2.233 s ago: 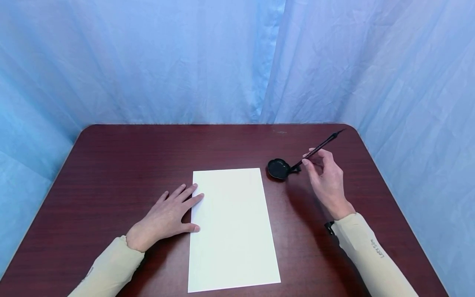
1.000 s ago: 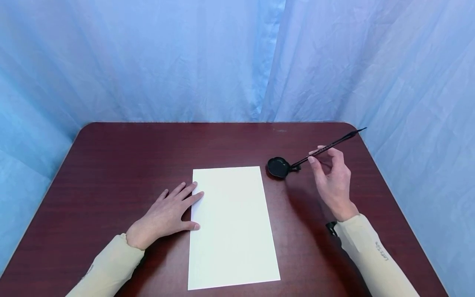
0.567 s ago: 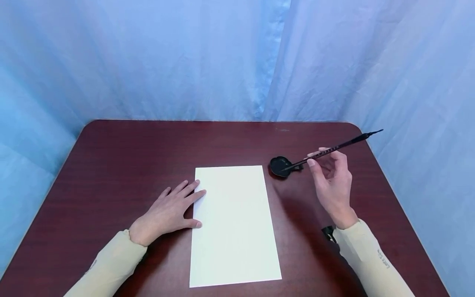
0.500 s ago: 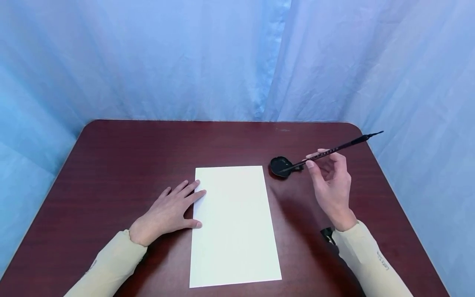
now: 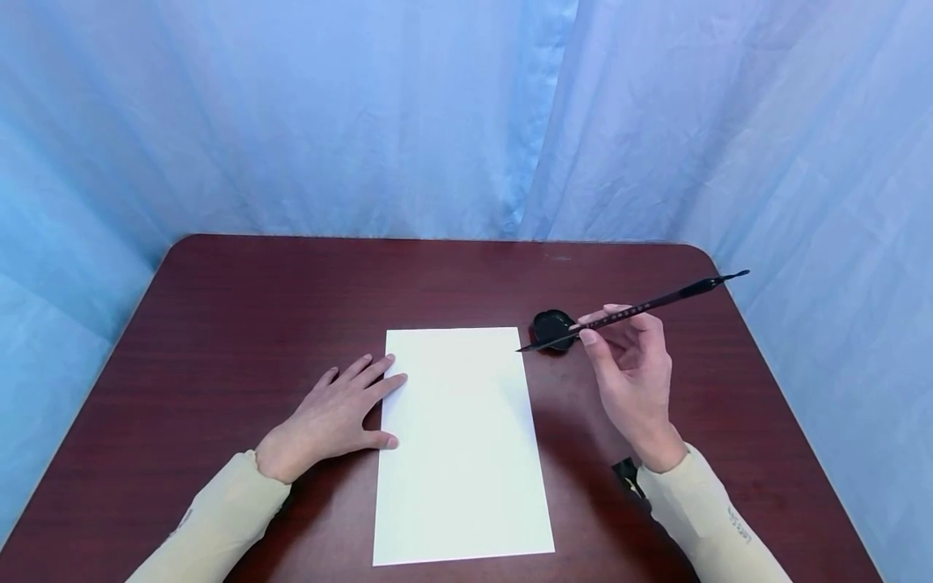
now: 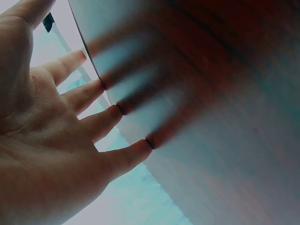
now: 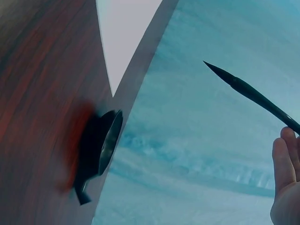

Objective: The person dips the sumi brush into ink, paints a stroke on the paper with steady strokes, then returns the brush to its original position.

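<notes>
A dark calligraphy brush [image 5: 641, 308] is pinched between the thumb and fingers of my right hand [image 5: 636, 376]. Its pointed tip overlaps the right edge of the white paper [image 5: 459, 453] in the head view; the right wrist view shows the tip [image 7: 218, 71] raised above the table. Below the brush sits a small black ink dish [image 5: 551, 322] with a lobed rim and a short handle, partly covered by the brush and fingers. My left hand [image 5: 331, 421] lies spread, thumb and fingertips resting on the paper's left edge; the left wrist view shows its straight fingers [image 6: 124, 157].
The dark red-brown wooden table [image 5: 240, 324] has rounded far corners. Pale blue curtains [image 5: 364, 121] hang behind it and along both sides. A small black device [image 5: 630, 478] is worn at the right wrist, by the cream sleeve [image 5: 707, 510].
My right hand first drew back to the right, bringing the brush tip into the ink dish, then moved left and nearer, carrying the tip out over the paper's edge. The left hand stays on the paper.
</notes>
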